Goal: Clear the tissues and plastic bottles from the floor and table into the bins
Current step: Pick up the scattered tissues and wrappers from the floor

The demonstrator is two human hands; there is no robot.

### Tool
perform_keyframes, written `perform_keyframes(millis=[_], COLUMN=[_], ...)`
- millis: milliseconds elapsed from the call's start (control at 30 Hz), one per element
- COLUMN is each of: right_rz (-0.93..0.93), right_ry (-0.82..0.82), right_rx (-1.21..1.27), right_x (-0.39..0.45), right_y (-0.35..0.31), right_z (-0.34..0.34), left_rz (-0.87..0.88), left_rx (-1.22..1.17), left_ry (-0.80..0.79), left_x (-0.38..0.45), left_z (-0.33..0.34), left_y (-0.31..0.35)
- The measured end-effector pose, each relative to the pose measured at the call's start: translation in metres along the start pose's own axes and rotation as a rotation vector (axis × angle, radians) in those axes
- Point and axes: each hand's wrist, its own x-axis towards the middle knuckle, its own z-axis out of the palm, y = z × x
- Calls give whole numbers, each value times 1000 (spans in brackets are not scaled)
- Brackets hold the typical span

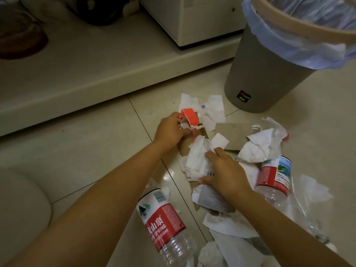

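Left grip (170,130) clutching red-white scrap (189,117), right grip (225,170) pinching crumpled white tissues (198,158)

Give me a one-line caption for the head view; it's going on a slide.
Both hands gather litter: left hand clutches red-and-white scraps, right hand grips tissues, beside bottles and a lined bin.

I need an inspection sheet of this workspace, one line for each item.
Surface: glossy beige tiled floor.
Job's things: crumpled white tissues; two clear plastic bottles with red labels lying down; grey round bin with blue liner upright.
Clutter: brown cardboard pieces.
Grippers: left hand closed on red and white scraps; right hand on tissues, grip unclear.
Cables: nothing seen.
Surroundings: white cabinet on raised ledge.
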Motion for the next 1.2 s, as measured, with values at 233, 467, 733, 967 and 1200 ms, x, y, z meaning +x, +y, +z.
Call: perform_keyframes(millis=[233, 467, 733, 967, 1200], right_rz=[13, 23, 21, -2, -32], right_ry=[11, 28, 28, 229, 345], right_rx=[53, 70, 111, 267, 370], right_x=[-2, -5, -20, -24, -37], right_y=[2, 3, 7, -7, -39], right_z=[3, 4, -2, -15, -41], left_rz=[-60, 7, -114, -203, -294], left_rx=[469, 311, 123, -177, -281], left_ry=[6, -153, -112, -52, 34], left_x=[9, 10, -11, -41, -77], left_z=[8, 8, -12, -53, -106], left_y=[0, 10, 5, 6, 17])
